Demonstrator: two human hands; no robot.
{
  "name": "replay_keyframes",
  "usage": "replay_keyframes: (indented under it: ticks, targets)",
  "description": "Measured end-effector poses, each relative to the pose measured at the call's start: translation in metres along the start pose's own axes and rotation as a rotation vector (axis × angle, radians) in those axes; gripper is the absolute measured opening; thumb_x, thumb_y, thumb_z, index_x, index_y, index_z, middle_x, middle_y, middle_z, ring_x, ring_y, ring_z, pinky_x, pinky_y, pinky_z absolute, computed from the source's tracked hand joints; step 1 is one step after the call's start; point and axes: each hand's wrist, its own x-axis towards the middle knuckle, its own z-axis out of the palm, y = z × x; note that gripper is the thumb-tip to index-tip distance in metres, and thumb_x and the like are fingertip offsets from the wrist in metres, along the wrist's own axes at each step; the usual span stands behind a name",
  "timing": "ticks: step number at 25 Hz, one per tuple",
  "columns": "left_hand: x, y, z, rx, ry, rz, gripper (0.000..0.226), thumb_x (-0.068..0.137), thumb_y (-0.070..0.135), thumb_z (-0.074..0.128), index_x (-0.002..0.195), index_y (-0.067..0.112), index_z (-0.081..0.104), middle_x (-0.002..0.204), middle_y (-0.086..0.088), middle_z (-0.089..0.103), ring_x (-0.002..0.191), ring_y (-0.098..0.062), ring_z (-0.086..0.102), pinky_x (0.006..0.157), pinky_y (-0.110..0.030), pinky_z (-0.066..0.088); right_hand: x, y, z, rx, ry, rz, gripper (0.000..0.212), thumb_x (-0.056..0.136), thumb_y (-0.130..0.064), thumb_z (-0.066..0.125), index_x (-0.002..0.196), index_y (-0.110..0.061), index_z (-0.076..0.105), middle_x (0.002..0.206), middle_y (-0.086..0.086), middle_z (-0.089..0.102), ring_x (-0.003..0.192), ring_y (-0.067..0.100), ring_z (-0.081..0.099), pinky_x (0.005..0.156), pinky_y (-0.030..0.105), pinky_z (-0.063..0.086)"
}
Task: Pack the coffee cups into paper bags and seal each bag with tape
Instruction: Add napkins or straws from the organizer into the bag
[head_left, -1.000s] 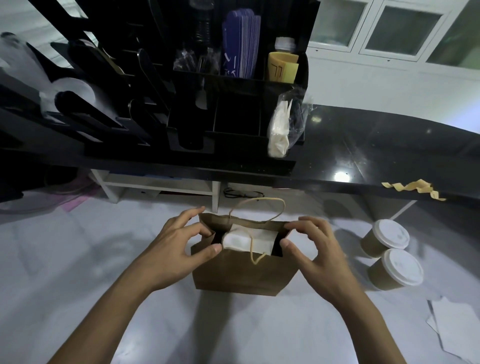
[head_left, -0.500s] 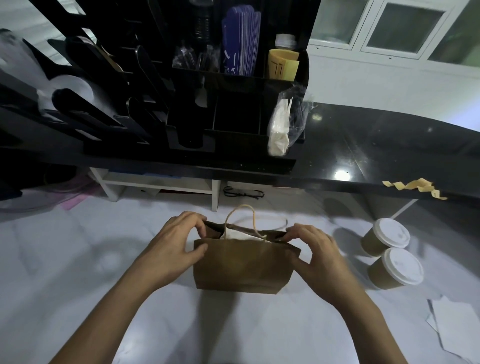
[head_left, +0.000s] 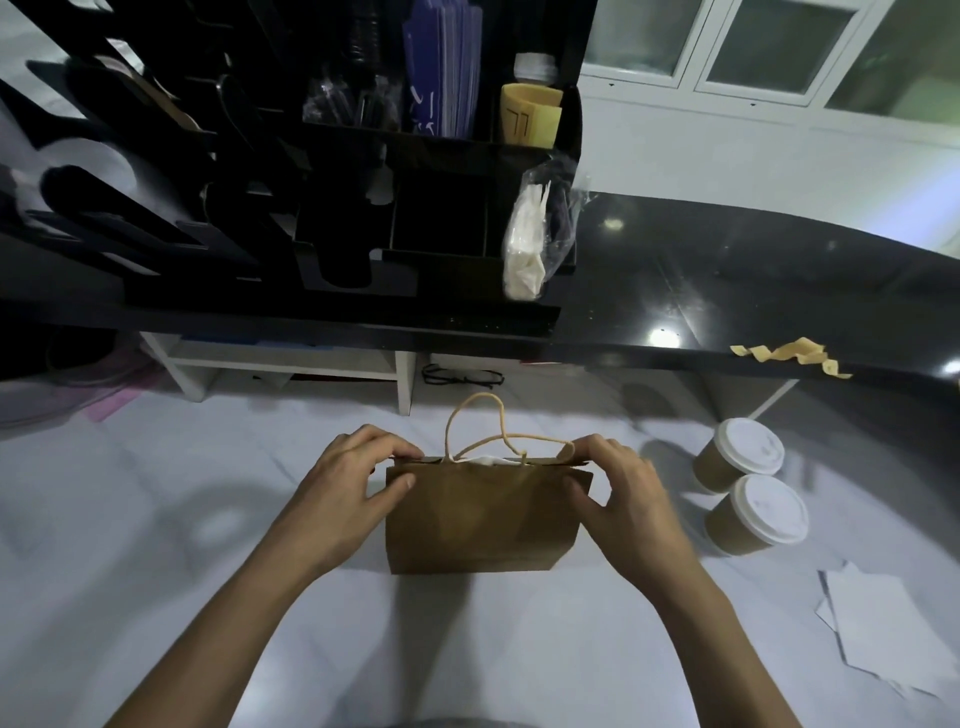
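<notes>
Bag mouth now pressed nearly flat; left hand (head_left: 358, 480) and right hand (head_left: 626, 491) pinch paper bag (head_left: 480, 517) top corners; 2 cups (head_left: 748, 491) nearby.

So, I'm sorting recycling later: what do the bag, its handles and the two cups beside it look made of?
Bag: matte brown kraft paper, creased at the top fold. Handles: tan twisted cord, probably paper. Cups: brown paper-looking walls, white smooth lids, likely plastic.

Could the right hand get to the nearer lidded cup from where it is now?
Probably yes: the cup stands just right of the right hand with nothing between them, though that hand pinches the paper bag by its top and must let go first.
</notes>
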Motion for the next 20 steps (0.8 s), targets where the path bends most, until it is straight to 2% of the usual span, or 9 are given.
replay_keyframes:
  ticks: [2, 5, 7, 10, 13, 15, 18, 20]
  targets:
    - [0.000, 0.006, 0.004, -0.010, 0.004, 0.008, 0.033, 0.092, 0.028, 0.068, 0.120, 0.043, 0.060, 0.120, 0.028, 0.050, 0.118, -0.001, 0.046, 0.098, -0.033, 0.048, 0.000, 0.003, -0.003, 0.018, 0.015, -0.013, 0.030, 0.090, -0.017, 0.068, 0.102, -0.042, 0.058, 0.105, -0.031, 0.058, 0.107, -0.004, 0.051, 0.098, 0.032, 0.042]
    - [-0.002, 0.019, 0.004, -0.004, 0.037, 0.073, 0.052, 0.083, 0.027, 0.077, 0.124, 0.048, 0.053, 0.132, 0.028, 0.040, 0.127, -0.001, 0.037, 0.102, -0.025, 0.038, 0.000, 0.006, -0.005, 0.020, 0.021, -0.073, 0.031, 0.085, -0.021, 0.075, 0.103, -0.042, 0.062, 0.116, -0.029, 0.054, 0.117, -0.006, 0.047, 0.103, 0.034, 0.039]
    - [-0.002, 0.026, 0.004, 0.010, 0.040, 0.117, 0.056, 0.080, 0.028, 0.081, 0.124, 0.051, 0.054, 0.143, 0.027, 0.033, 0.134, -0.001, 0.030, 0.103, -0.021, 0.031, 0.000, 0.007, -0.005, 0.037, 0.024, -0.099, 0.031, 0.081, -0.024, 0.079, 0.102, -0.042, 0.065, 0.128, -0.026, 0.050, 0.127, -0.009, 0.040, 0.106, 0.034, 0.033]
    - [0.000, 0.027, 0.008, 0.016, 0.016, 0.141, 0.046, 0.080, 0.032, 0.081, 0.118, 0.051, 0.061, 0.155, 0.024, 0.023, 0.145, -0.009, 0.020, 0.111, -0.030, 0.023, 0.002, 0.008, -0.004, 0.026, -0.019, -0.146, 0.030, 0.080, -0.025, 0.082, 0.099, -0.044, 0.069, 0.142, -0.025, 0.043, 0.137, -0.016, 0.022, 0.111, 0.031, 0.023]
    - [0.002, 0.023, 0.011, 0.110, -0.034, 0.163, 0.024, 0.083, 0.039, 0.078, 0.104, 0.048, 0.070, 0.160, 0.024, 0.015, 0.151, -0.007, 0.002, 0.116, -0.033, 0.014, 0.006, 0.009, -0.003, 0.005, -0.084, -0.189, 0.027, 0.080, -0.025, 0.081, 0.094, -0.046, 0.073, 0.149, -0.019, 0.041, 0.148, -0.007, 0.015, 0.118, 0.034, 0.014]
    - [0.003, 0.022, 0.011, 0.164, -0.064, 0.167, 0.014, 0.084, 0.043, 0.076, 0.099, 0.043, 0.074, 0.161, 0.024, 0.014, 0.152, -0.008, -0.003, 0.120, -0.039, 0.015, 0.007, 0.007, -0.003, 0.005, -0.117, -0.201, 0.022, 0.078, -0.029, 0.078, 0.090, -0.046, 0.074, 0.151, -0.016, 0.042, 0.150, -0.005, 0.012, 0.123, 0.035, 0.006]
    - [0.007, 0.024, 0.009, 0.235, -0.143, 0.120, 0.017, 0.088, 0.049, 0.069, 0.101, 0.041, 0.076, 0.162, 0.026, 0.006, 0.152, -0.009, -0.011, 0.122, -0.044, 0.015, 0.011, 0.003, -0.005, -0.077, -0.163, -0.215, 0.014, 0.076, -0.044, 0.067, 0.087, -0.046, 0.076, 0.156, -0.014, 0.038, 0.154, 0.001, 0.004, 0.124, 0.038, -0.008]
    - [0.010, 0.028, 0.006, 0.294, -0.198, 0.108, 0.022, 0.092, 0.052, 0.063, 0.104, 0.040, 0.077, 0.163, 0.024, 0.002, 0.150, -0.009, -0.018, 0.124, -0.043, 0.010, 0.014, 0.001, -0.006, -0.169, -0.207, -0.243, 0.025, 0.077, -0.054, 0.056, 0.090, -0.047, 0.076, 0.161, -0.014, 0.031, 0.155, 0.005, -0.004, 0.124, 0.046, -0.012]
